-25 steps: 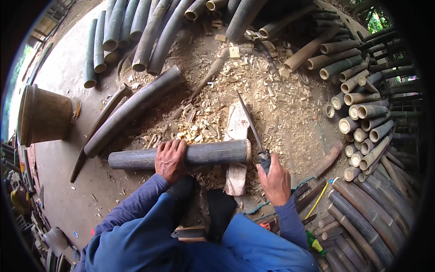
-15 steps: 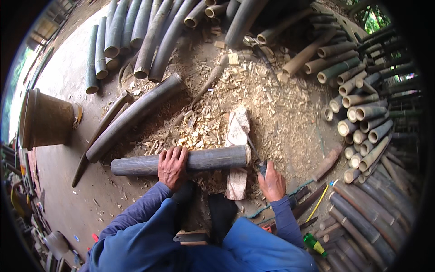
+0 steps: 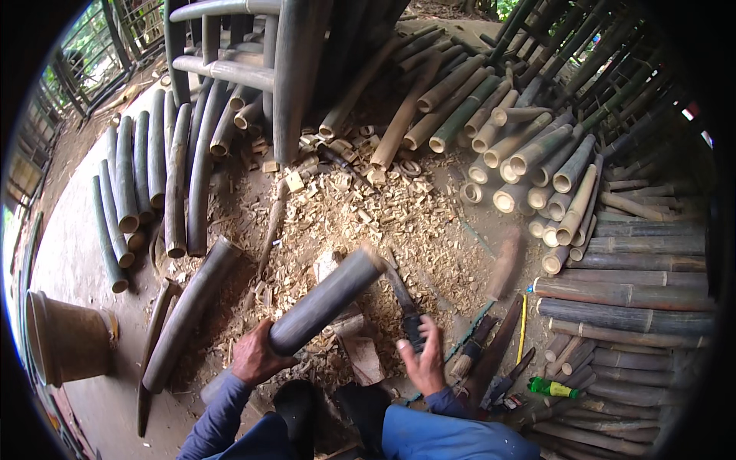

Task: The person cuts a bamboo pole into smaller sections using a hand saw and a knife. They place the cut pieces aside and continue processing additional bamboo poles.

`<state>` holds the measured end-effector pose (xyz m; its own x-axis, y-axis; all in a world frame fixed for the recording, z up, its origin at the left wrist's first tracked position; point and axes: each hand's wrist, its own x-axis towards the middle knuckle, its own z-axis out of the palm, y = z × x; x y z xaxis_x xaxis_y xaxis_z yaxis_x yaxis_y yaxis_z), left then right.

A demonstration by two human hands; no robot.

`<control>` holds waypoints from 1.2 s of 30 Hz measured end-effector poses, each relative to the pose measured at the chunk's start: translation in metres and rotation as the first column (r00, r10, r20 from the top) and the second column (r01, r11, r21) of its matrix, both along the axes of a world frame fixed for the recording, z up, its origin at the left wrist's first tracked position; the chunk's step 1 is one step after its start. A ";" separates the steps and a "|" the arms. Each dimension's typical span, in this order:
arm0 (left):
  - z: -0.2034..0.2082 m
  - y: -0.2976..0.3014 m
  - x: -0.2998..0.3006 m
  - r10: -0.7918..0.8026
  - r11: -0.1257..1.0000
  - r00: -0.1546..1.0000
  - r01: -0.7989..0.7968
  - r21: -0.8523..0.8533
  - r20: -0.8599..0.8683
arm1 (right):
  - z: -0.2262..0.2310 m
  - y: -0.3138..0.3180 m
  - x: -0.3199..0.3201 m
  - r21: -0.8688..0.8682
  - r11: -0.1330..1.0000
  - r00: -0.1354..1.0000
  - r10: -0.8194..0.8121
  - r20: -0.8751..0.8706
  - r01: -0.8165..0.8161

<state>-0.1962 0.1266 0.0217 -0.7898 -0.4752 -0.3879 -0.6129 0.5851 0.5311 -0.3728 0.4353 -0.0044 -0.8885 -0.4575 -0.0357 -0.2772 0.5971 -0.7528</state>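
My left hand (image 3: 257, 354) is wrapped round a dark bamboo length (image 3: 326, 297), which is tilted with its far end raised to the right. Motion smears that far end. Beside it, a knife (image 3: 402, 295) with a dark handle points away from me over the shavings. The fingers and thumb of my right hand (image 3: 426, 360) are spread at the end of the knife's handle, not closed round it. Under and beside the bamboo shows a pale, pinkish block (image 3: 363, 359), partly covered.
Bamboo shavings (image 3: 360, 215) cover the ground ahead. Another bamboo length (image 3: 192, 314) lies at left, near a brown bucket (image 3: 69, 337). Cut bamboo stacks (image 3: 529, 169) stand at right, with a green bottle (image 3: 550, 387) nearer. A bamboo frame (image 3: 230, 73) rises at the back.
The bamboo has gone from nearly level to tilted, its right end swinging away from me. My right hand has loosened from the knife handle. The whole view has shifted, showing more of the background.
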 end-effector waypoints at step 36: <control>-0.036 -0.100 0.096 0.400 0.756 0.909 -0.399 -0.518 -0.116 | -0.026 -0.015 0.045 0.187 0.936 0.953 0.282 0.113 -0.299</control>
<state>-0.1007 0.0261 -0.0144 -0.4817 -0.8763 0.0092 -0.8543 0.4719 0.2182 -0.3279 0.4200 -0.0301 -0.7078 -0.6709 -0.2213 -0.4026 0.6404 -0.6541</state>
